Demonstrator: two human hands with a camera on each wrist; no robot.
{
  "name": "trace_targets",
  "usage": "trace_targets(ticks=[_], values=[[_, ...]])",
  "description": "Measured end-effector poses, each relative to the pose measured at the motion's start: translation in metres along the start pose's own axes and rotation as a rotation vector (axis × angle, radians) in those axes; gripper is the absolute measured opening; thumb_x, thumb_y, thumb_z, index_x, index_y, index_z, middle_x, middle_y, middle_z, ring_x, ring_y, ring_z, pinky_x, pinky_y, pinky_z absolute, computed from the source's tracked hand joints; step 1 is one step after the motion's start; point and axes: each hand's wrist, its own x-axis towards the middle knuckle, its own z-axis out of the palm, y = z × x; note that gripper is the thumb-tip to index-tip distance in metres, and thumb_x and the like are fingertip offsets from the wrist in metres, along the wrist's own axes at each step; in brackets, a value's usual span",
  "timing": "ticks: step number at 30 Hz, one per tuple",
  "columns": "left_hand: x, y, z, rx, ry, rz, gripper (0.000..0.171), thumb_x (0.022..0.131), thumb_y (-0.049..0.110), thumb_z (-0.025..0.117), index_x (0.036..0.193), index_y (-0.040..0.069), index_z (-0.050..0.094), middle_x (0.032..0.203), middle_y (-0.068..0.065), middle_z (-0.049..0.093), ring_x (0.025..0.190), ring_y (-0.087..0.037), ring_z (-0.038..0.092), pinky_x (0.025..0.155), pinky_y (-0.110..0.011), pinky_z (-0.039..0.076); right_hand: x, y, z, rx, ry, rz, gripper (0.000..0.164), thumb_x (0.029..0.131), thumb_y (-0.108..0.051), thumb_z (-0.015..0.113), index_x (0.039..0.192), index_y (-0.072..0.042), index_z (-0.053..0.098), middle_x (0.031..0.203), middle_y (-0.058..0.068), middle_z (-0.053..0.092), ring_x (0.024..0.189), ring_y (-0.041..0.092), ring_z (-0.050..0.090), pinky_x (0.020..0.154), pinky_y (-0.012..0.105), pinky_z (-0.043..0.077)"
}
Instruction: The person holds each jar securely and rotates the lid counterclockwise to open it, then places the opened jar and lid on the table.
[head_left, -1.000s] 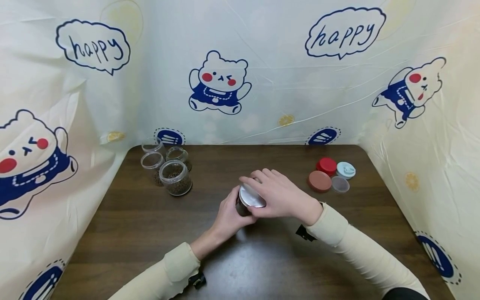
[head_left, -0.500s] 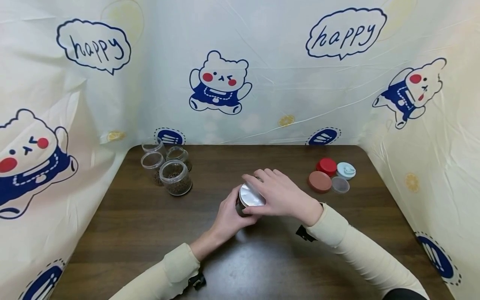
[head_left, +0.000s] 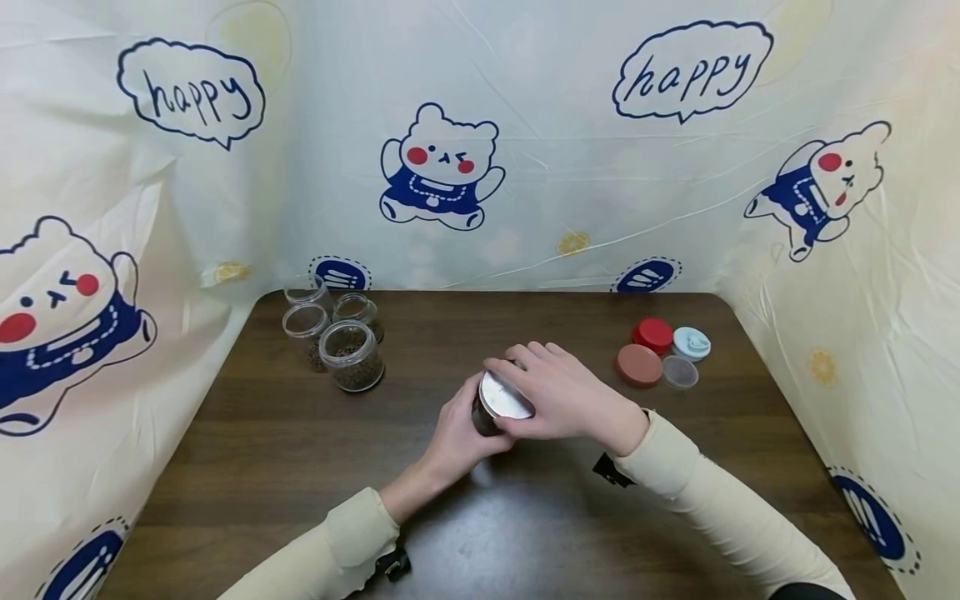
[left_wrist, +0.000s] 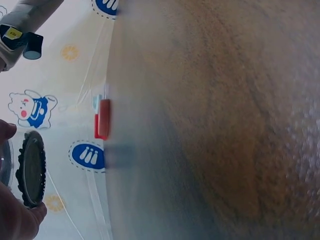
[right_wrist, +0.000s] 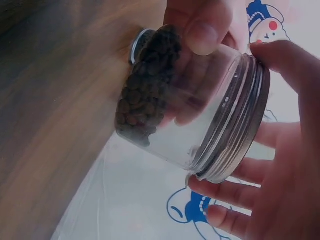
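A clear jar (right_wrist: 195,115), tilted and partly filled with brown pellets, is between both hands above the table. My left hand (head_left: 459,425) grips its body from the left. With thumb and fingertips spread round the rim, my right hand (head_left: 562,392) holds the silver lid (head_left: 502,395) on the jar's mouth. In the right wrist view, the lid's edge meets the threaded neck, and the right fingers (right_wrist: 230,192) touch its rim. The left wrist view catches the dark pellets (left_wrist: 33,170) at the jar's base, close to the left hand (left_wrist: 17,215).
Several open glass jars (head_left: 351,357) stand at the back left, some with brown pellets inside. At the right lie a red lid (head_left: 653,334), a light blue lid (head_left: 692,342), a brownish-pink lid (head_left: 639,366) and a clear lid (head_left: 680,372). A printed curtain (head_left: 555,167) surrounds the table.
The right thumb has shifted left along the lid's rim, then back right, with the fingers moving slightly. The left hand and the jar stay almost in place.
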Motion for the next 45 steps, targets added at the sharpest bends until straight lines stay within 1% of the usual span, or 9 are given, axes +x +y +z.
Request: trace_targets(ticks=[5,12,18,24,34,36,40,43,45], values=[[-0.001,0.0,0.0,-0.012,-0.008,-0.007,0.086,0.073,0.015,0.091,0.148,0.004,0.048,0.136,-0.011,0.063,0.118,-0.026,0.063,0.1,-0.046,0.052,0.0,0.0,0.001,-0.008,-0.012,0.017,0.075,0.088,-0.066,0.068,0.142,-0.014,0.06,0.123,0.005,0.065,0.106,0.023,0.06,0.089,0.039,0.052],[-0.001,0.0,0.001,0.003,-0.011,-0.007,0.085,0.072,0.014,0.089,0.147,0.004,0.049,0.133,-0.011,0.064,0.115,-0.025,0.064,0.097,-0.046,0.053,-0.002,0.0,0.0,0.002,-0.015,-0.001,0.072,0.089,-0.062,0.068,0.143,-0.014,0.061,0.124,0.006,0.065,0.106,0.024,0.06,0.089,0.04,0.053],[-0.001,0.001,0.001,-0.001,-0.022,-0.013,0.084,0.074,0.017,0.09,0.147,0.007,0.049,0.134,-0.008,0.063,0.115,-0.022,0.063,0.097,-0.042,0.054,-0.002,0.0,-0.001,0.025,-0.018,0.037,0.073,0.088,-0.062,0.071,0.141,-0.012,0.061,0.118,0.005,0.065,0.103,0.021,0.06,0.086,0.036,0.054],[-0.001,0.003,0.001,0.012,-0.033,0.002,0.087,0.072,0.016,0.088,0.148,0.004,0.048,0.134,-0.011,0.063,0.117,-0.025,0.063,0.1,-0.044,0.053,-0.005,0.001,-0.007,0.056,-0.056,-0.01,0.067,0.09,-0.053,0.071,0.142,-0.011,0.061,0.121,0.006,0.065,0.104,0.021,0.059,0.089,0.036,0.053],[-0.002,0.005,0.002,0.019,-0.097,0.051,0.085,0.074,0.02,0.091,0.147,0.007,0.048,0.134,-0.008,0.062,0.118,-0.022,0.062,0.1,-0.042,0.053,-0.013,0.007,-0.013,0.127,-0.084,-0.088,0.066,0.089,-0.05,0.072,0.143,-0.014,0.06,0.126,0.003,0.064,0.108,0.018,0.057,0.091,0.034,0.053],[-0.002,0.005,0.002,0.02,-0.095,0.049,0.085,0.074,0.021,0.091,0.147,0.007,0.049,0.134,-0.008,0.063,0.117,-0.022,0.063,0.1,-0.042,0.053,-0.014,0.007,-0.013,0.119,-0.08,-0.075,0.07,0.089,-0.056,0.071,0.145,-0.015,0.059,0.127,0.003,0.063,0.11,0.019,0.057,0.092,0.036,0.053],[-0.001,0.005,0.003,0.002,-0.079,0.015,0.085,0.074,0.022,0.092,0.147,0.008,0.05,0.131,-0.006,0.065,0.114,-0.021,0.064,0.098,-0.042,0.053,-0.014,0.004,-0.011,0.097,-0.087,0.019,0.079,0.088,-0.068,0.068,0.145,-0.013,0.058,0.124,0.004,0.063,0.105,0.019,0.059,0.087,0.035,0.055],[-0.001,0.006,0.003,-0.016,-0.08,-0.001,0.085,0.074,0.021,0.092,0.147,0.009,0.05,0.131,-0.005,0.065,0.113,-0.02,0.064,0.097,-0.041,0.053,-0.014,0.003,-0.011,0.107,-0.11,0.06,0.076,0.089,-0.065,0.07,0.142,-0.012,0.059,0.119,0.004,0.063,0.098,0.017,0.06,0.081,0.032,0.056],[-0.001,0.006,0.003,-0.012,-0.076,0.005,0.085,0.074,0.02,0.092,0.147,0.008,0.05,0.132,-0.006,0.065,0.114,-0.021,0.063,0.098,-0.041,0.053,-0.014,0.002,-0.011,0.106,-0.115,0.047,0.072,0.09,-0.06,0.071,0.142,-0.012,0.06,0.119,0.004,0.063,0.098,0.018,0.06,0.082,0.033,0.056]])
